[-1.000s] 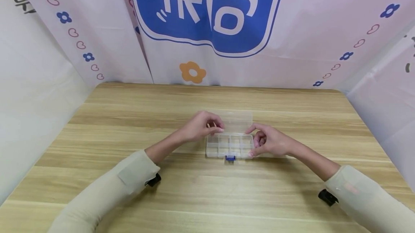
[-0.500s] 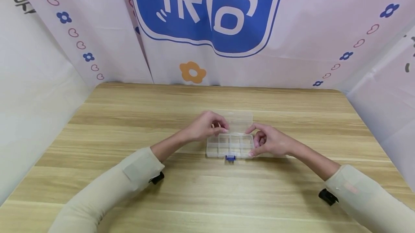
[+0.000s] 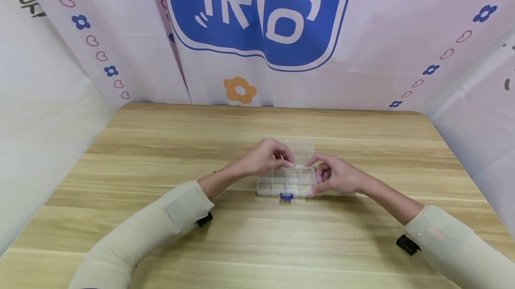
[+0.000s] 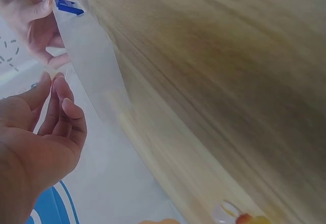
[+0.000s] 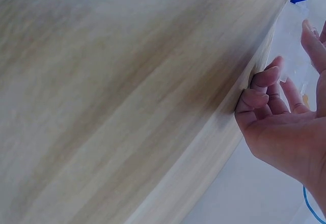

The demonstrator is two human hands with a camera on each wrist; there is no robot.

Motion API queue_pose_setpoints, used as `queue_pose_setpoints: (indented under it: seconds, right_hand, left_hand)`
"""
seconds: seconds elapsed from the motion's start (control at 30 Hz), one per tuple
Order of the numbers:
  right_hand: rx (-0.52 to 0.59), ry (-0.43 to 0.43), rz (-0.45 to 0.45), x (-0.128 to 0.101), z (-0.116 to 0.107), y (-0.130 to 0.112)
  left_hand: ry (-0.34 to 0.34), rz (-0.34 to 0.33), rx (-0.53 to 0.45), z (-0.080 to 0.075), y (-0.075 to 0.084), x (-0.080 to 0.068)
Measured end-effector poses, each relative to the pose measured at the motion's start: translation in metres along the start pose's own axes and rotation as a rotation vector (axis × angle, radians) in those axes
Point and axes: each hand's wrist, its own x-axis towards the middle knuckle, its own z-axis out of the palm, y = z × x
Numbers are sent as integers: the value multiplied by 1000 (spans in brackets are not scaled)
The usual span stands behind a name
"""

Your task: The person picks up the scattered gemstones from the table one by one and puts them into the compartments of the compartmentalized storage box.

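Clear compartment box (image 3: 285, 182) lying crosswise | your left hand (image 3: 267, 158) pinching above its rear edge, nearer | your right hand (image 3: 334, 176) gripping its right end

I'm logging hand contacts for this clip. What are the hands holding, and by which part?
The right hand grips the clear compartment box by its right end. The left hand pinches at its back edge; what exactly cannot be told.

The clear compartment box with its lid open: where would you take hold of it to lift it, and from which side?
Grip the box by its two short end walls, coming in from left and right. The open lid blocks the far side and the blue latch sticks out at the front. The right hand already holds the right end; the left hand is at the hinge edge.
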Motion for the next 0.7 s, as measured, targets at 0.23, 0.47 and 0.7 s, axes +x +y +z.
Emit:
queue_pose_setpoints:
  seconds: [0.23,0.47,0.7]
  right_hand:
    - [-3,1,-2,0,0,-1]
    - [-9,-1,-2,0,-1,0]
    - [-8,0,9,-1,-1,0]
  left_hand:
    - [-3,0,27,4,4,7]
    - [-13,5,31,8,5,12]
    - [-21,-6,26,11,7,16]
